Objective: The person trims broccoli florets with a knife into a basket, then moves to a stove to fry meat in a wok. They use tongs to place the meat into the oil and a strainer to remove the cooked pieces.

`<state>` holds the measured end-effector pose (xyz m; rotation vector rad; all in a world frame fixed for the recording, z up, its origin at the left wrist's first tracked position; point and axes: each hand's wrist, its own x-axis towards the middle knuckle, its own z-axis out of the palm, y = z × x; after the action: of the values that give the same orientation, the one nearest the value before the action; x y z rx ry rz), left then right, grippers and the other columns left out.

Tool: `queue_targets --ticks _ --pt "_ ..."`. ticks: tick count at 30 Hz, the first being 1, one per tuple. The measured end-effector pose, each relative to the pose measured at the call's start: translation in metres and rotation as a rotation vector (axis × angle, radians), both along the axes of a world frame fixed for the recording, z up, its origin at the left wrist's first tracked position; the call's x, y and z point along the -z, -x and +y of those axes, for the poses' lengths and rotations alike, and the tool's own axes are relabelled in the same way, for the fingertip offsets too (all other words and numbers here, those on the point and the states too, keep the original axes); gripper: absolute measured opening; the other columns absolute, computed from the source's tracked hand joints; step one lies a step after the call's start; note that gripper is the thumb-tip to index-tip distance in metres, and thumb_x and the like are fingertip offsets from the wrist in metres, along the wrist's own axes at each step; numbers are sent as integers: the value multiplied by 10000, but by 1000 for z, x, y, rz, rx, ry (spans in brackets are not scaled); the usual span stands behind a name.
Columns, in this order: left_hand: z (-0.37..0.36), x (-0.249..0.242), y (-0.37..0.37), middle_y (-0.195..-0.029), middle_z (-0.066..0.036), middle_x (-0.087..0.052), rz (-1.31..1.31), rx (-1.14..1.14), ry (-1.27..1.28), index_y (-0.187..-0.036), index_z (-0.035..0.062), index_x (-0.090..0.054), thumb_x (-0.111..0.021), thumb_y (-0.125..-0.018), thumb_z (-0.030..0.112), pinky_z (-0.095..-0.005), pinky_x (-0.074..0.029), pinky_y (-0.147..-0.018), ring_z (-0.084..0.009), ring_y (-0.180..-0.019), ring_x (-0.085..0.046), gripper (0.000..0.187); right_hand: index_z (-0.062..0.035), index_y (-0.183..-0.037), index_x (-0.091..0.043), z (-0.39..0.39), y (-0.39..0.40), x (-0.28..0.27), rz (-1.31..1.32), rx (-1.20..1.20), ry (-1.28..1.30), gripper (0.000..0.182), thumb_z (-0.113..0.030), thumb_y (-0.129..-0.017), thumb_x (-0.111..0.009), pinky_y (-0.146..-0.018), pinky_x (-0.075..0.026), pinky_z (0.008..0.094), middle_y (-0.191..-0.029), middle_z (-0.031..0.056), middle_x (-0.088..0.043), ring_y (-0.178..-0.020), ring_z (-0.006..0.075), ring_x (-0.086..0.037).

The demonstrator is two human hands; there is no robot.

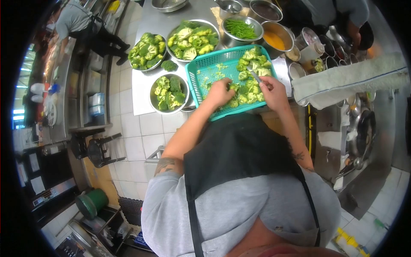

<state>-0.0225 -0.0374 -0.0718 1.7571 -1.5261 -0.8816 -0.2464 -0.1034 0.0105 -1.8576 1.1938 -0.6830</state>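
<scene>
A green plastic basket [195, 85] holds many broccoli florets [246, 92], mostly in its right half, with small crumbs at the left. My left hand [220, 92] reaches into the basket, fingers curled down at the florets; what they hold, if anything, is hidden. My right hand [273, 91] is closed on a small knife [254, 74] above the basket's right side, its blade pointing up and left over the florets. To the left stand three metal bowls of broccoli, one at the lower left [151, 95]. A loose broccoli piece [169, 65] lies between the bowls.
Behind the basket are a bowl of green beans [239, 29] and a pot of orange liquid [276, 37]. A towel [351, 81] hangs at the right near several containers. One person [85, 25] stands at the far left, another [338, 13] at the upper right.
</scene>
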Motion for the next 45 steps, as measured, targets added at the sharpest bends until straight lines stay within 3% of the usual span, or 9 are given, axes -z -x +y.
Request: queue_targets --ticks 1,5,9,15,25,31,39,42,45 --pt "4 4 -9 -1022 -198 -713 58 -50 42 -1228 -10 -632 -691 -840 187 -408 -552 -826 -314 -870 -693 438 1 -1149 -681 0 0 3 -28 -8 -27 261 -83 -906 -644 -723 -521 313 -922 118 -691 -796 180 -647" --pt "17 -25 -21 -940 -36 -572 1165 -98 -261 -1354 14 -549 -518 -952 79 -352 -602 -843 -176 -909 -656 408 -8 -1165 -686 9 -5 10 -93 -103 -154 268 -91 -912 -656 -705 -517 299 -883 91 -701 -764 136 -635" --pt "27 -55 -9 -961 -13 -517 1474 -91 -170 -1445 26 -458 -542 -1004 105 -347 -605 -869 -148 -884 -615 456 -21 -1211 -682 14 -12 14 -101 -149 -133 303 -112 -923 -666 -706 -518 290 -888 93 -712 -763 129 -639" --pt "24 -61 -3 -1083 -33 -592 944 -10 -1 -1493 31 -407 -677 -948 89 -243 -520 -723 -79 -853 -569 612 3 -1212 -684 25 -22 1 -175 -180 -162 293 -111 -943 -666 -723 -516 272 -937 90 -734 -799 100 -637" --pt "41 -63 -13 -1097 -47 -605 643 -67 -44 -1275 41 -553 -693 -945 115 -285 -498 -757 -114 -913 -576 366 26 -1204 -686 19 -16 7 -201 -298 -335 281 -97 -952 -665 -727 -498 226 -948 27 -716 -802 50 -598" --pt "85 -69 -90 -1122 -159 -624 -353 -346 306 -1174 58 -630 -771 -765 80 -427 -506 -878 -368 -1005 -600 433 14 -1204 -688 0 -2 14 -147 -166 -257 290 -124 -950 -669 -643 -438 217 -822 -25 -633 -720 38 -527" --pt "84 -68 -93 -1169 -162 -633 -439 -341 282 -1124 55 -663 -787 -740 71 -441 -474 -929 -372 -1061 -582 404 13 -1177 -692 -8 18 10 -141 -56 -141 285 -138 -936 -683 -611 -402 225 -764 -49 -555 -687 38 -478" --pt "63 -58 -53 -1204 -186 -612 -123 -68 139 -1191 37 -634 -738 -789 55 -440 -497 -947 -375 -1113 -604 416 13 -1168 -694 -5 18 12 -124 -51 -131 281 -140 -932 -688 -613 -405 229 -764 -46 -556 -687 43 -479" --pt "36 -17 -23 -1199 -178 -611 -343 306 -148 -1200 98 -656 -743 -762 90 -439 -511 -956 -374 -1109 -611 447 21 -1175 -687 -3 17 19 -113 -65 -131 293 -146 -934 -687 -653 -421 225 -813 -38 -585 -729 48 -502"
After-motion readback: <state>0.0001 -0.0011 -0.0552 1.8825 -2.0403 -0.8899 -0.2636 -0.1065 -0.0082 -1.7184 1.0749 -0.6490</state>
